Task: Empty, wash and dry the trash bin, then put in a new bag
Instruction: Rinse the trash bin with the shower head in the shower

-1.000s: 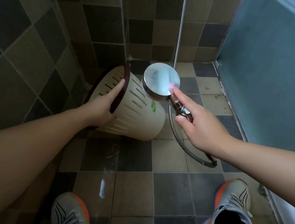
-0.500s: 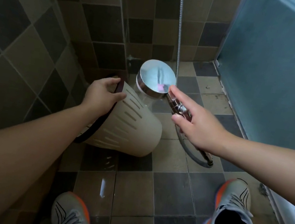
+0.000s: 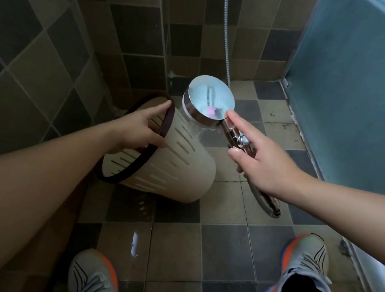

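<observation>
Head view: my left hand (image 3: pixel 138 127) grips the dark rim of the cream slotted plastic trash bin (image 3: pixel 177 166), tipped sideways over the tiled floor (image 3: pixel 221 241). My right hand (image 3: pixel 263 166) holds the chrome round shower head (image 3: pixel 207 99), spraying its side.

No readable text, labels or numbers anywhere in view

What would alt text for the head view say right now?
A left hand grips the dark rim of a cream slotted trash bin tipped on its side, while the right hand holds a chrome shower head above it. Two sneakers stand on the wet tiled floor.
</observation>
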